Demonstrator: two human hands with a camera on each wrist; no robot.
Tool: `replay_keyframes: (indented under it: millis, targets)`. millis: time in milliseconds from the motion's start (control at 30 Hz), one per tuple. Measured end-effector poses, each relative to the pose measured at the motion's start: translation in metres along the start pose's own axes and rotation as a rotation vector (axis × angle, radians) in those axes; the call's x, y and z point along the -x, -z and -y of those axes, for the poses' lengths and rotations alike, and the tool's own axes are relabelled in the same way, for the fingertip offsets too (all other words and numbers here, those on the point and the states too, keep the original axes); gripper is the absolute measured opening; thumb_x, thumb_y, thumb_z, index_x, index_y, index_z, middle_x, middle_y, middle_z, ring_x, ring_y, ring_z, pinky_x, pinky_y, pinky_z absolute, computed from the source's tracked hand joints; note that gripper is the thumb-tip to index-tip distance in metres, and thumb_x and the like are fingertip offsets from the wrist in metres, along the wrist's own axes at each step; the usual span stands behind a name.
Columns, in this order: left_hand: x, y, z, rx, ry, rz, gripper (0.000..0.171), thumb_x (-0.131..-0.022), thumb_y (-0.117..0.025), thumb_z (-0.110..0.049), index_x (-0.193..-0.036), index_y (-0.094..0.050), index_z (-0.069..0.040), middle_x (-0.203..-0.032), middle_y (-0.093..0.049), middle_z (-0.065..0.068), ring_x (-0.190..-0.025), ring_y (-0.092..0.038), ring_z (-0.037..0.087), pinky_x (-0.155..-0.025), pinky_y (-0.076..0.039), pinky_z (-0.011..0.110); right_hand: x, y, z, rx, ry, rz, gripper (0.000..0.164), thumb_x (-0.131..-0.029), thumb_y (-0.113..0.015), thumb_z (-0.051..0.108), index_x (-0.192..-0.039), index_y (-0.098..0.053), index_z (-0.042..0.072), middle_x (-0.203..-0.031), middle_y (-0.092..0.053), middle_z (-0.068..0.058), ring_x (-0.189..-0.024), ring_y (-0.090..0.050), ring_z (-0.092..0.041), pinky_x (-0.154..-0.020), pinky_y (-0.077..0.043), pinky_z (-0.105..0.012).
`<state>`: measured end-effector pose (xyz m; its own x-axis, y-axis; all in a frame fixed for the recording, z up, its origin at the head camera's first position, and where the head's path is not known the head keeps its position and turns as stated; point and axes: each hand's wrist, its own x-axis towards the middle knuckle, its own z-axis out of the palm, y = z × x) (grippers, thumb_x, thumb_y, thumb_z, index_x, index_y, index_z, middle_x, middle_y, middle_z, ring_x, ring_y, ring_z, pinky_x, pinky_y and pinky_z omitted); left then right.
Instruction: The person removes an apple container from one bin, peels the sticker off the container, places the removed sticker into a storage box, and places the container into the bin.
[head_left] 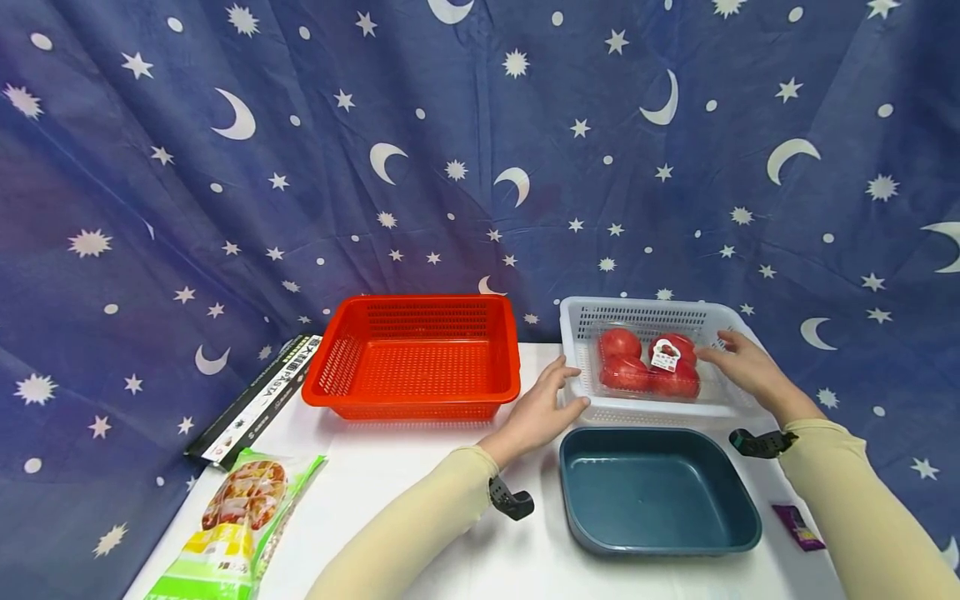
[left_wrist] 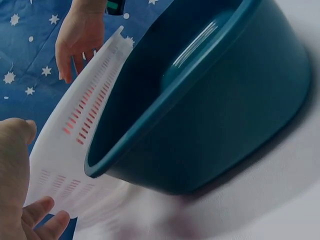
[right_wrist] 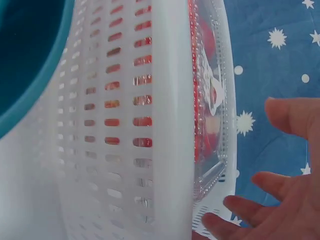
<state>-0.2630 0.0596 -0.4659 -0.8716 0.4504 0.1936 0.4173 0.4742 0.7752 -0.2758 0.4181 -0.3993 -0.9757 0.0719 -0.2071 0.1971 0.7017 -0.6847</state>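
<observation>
A white slotted basket (head_left: 720, 408) holds a clear plastic pack of red tomatoes (head_left: 626, 375) with a white label on its lid. My left hand (head_left: 543, 412) is at the basket's left side, its fingers spread and nothing in its grasp; whether the fingertips touch the rim I cannot tell. Over the basket's right end hovers my right hand (head_left: 742, 367), fingers parted and holding nothing. In the right wrist view, that right hand (right_wrist: 280, 185) shows beside the basket wall (right_wrist: 172, 125), thumb and fingers apart.
A dark teal tub (head_left: 652, 492) stands in front of the white basket. To the left are a red basket (head_left: 420, 408), a black-and-white pasta box (head_left: 258, 404) and a green-edged food bag (head_left: 232, 525). A small purple packet (head_left: 798, 527) lies at right. A starry curtain (head_left: 450, 167) hangs behind.
</observation>
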Motion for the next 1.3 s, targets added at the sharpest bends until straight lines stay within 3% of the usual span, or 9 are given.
replay_keyframes:
  millis: [167,667,867,1000,1300]
  targets:
    - [-0.003,-0.001,0.004,0.04,0.015,0.036,0.051,-0.098,-0.067,-0.042,-0.142,-0.053,-0.02,-0.17,-0.02,-0.001,-0.132,-0.055,0.018,-0.102,-0.05,0.034,-0.005,0.003,-0.001,-0.028,-0.045,0.071,0.102,-0.103,-0.051,0.054,-0.157,0.009,-0.009,-0.157,0.004,-0.044,-0.142,-0.007,-0.066,-0.104,-0.023,-0.081]
    - [-0.008,-0.003,0.009,0.096,0.021,0.061,0.054,-0.096,-0.069,-0.048,-0.137,-0.051,-0.017,-0.171,-0.014,-0.007,-0.133,-0.053,0.016,-0.104,-0.049,0.032,-0.02,0.014,-0.005,-0.223,-0.183,0.202,0.106,-0.102,-0.051,0.055,-0.155,0.02,-0.003,-0.159,0.013,-0.041,-0.141,-0.006,-0.067,-0.107,-0.028,-0.076]
    - [-0.012,-0.008,0.009,0.184,0.022,0.044,0.053,-0.094,-0.075,-0.041,-0.132,-0.053,-0.012,-0.17,-0.016,-0.005,-0.13,-0.056,0.02,-0.103,-0.049,0.031,-0.027,0.015,-0.009,-0.279,-0.23,0.261,0.102,-0.103,-0.051,0.052,-0.157,0.012,-0.007,-0.157,0.006,-0.043,-0.141,-0.013,-0.064,-0.108,-0.035,-0.07]
    - [-0.014,-0.012,0.009,0.217,0.035,0.034,0.052,-0.092,-0.077,-0.041,-0.129,-0.053,-0.014,-0.169,-0.017,-0.007,-0.125,-0.058,0.021,-0.102,-0.051,0.033,-0.028,0.016,-0.011,-0.258,-0.26,0.272,0.102,-0.102,-0.051,0.055,-0.156,0.007,-0.01,-0.157,-0.001,-0.043,-0.141,-0.019,-0.062,-0.107,-0.039,-0.067]
    - [-0.017,-0.019,0.01,0.239,0.028,0.005,0.054,-0.091,-0.08,-0.032,-0.129,-0.052,-0.005,-0.169,-0.019,-0.002,-0.119,-0.063,0.023,-0.097,-0.054,0.034,-0.031,0.018,-0.016,-0.207,-0.296,0.316,0.11,-0.099,-0.052,0.062,-0.156,0.007,-0.011,-0.154,-0.015,-0.043,-0.139,-0.028,-0.059,-0.109,-0.036,-0.066]
